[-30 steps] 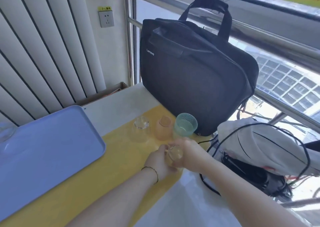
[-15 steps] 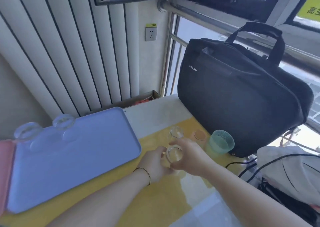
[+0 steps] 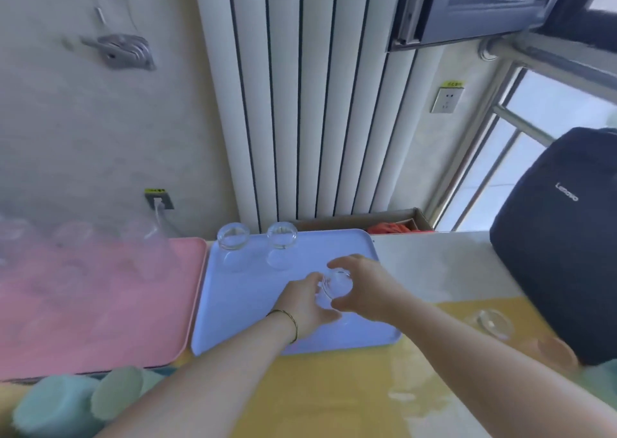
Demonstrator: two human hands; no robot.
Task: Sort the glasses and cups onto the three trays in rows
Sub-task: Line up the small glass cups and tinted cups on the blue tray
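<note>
**Glossy yellow tabletop (image 3: 367,387) under a ribbed white radiator (image 3: 317,103)**

The left hand (image 3: 302,304) and right hand (image 3: 364,287) are curling round a small clear glass (image 3: 335,284) over the smooth, round-cornered blue tray (image 3: 240,304). Two more glasses (image 3: 233,236) are standing at its far edge, a pink tray (image 3: 100,304) lying just beside.

Thin gold bangle (image 3: 295,325) round wrist of left hand (image 3: 304,304); forearms bare, sleeveless

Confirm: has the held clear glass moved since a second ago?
Yes. The clear glass went left, from the yellow mat by the black bag to over the blue tray.
</note>
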